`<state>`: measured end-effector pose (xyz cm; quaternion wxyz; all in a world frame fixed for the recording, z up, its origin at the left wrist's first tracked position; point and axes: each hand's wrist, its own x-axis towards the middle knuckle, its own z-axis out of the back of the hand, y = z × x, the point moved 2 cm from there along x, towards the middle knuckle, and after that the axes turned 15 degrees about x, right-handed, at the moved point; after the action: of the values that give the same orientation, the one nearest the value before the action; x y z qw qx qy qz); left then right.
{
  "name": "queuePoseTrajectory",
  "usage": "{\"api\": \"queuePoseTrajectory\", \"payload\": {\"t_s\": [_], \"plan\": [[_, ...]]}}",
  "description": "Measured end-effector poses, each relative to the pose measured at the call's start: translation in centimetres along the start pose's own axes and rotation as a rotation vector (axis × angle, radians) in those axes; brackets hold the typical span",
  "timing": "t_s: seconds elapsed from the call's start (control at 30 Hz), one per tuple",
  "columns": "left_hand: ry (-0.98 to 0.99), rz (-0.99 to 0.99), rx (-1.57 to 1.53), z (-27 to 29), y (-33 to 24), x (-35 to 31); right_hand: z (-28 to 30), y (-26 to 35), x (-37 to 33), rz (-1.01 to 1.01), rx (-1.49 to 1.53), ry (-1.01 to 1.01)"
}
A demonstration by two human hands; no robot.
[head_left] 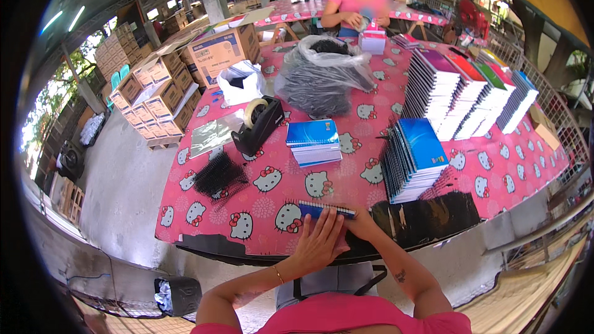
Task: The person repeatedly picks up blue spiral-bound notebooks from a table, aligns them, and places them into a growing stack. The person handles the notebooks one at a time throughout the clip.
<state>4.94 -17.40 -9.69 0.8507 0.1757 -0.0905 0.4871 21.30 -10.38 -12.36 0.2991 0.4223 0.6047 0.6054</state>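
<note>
Two forearms enter the head view from the lower edge and converge near the front edge of the table (356, 179), on a blue notebook (314, 209). The notebook lies nearer the person than the short stack (314, 135) of blue-covered notebooks.

Left hand (320, 236): palm down across the notebook, fingers (320, 222) extended, slightly apart and released, directed away from the person. Right hand (360, 224): positioned at the notebook's right end, partly covered by the left hand; whether its fingers are clenched cannot be determined.

Materials: the notebook shows a smooth blue face and a pale, toothed line along its far edge. The short stack has a glossy blue top and white page edges. Left of the short stack: a black tape dispenser (258, 133) with a pale roll, then clear plastic film (213, 133). Left and nearer: loose black coils (219, 176), mesh-like. Beyond: a translucent bag (322, 89) of dark strands. Right: a tall stack (422, 142) of blue notebooks with black coil bindings.

Edges: a slick pink printed covering spans the table; right of and nearer than the short stack, it gives way to a torn, dark patch (427, 219). One strip of covering separates the short stack from the hands, another from the tall stack.
</note>
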Motion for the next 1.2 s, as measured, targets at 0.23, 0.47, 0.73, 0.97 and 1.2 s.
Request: {"api": "queuePoseTrajectory", "payload": {"t_s": [0.23,0.47,0.73,0.97,1.2], "plan": [[0.021,0.011,-0.08,1.2,0.2,1.6,0.0,-0.6,0.2,0.041,-0.008,0.019],[-0.048,0.038,-0.096,1.5,1.3,2.7,-0.2,-0.3,0.3,-0.086,0.089,0.02],[-0.205,0.054,-0.242,2.4,3.0,4.4,1.0,6.0,-1.3,0.12,-0.169,-0.044],[-0.23,0.06,-0.257,2.0,3.1,4.7,3.2,6.5,-1.8,0.019,-0.131,-0.041],[-0.103,0.058,-0.292,2.5,3.1,5.0,2.5,6.8,-0.3,0.377,-0.397,0.081]]}}
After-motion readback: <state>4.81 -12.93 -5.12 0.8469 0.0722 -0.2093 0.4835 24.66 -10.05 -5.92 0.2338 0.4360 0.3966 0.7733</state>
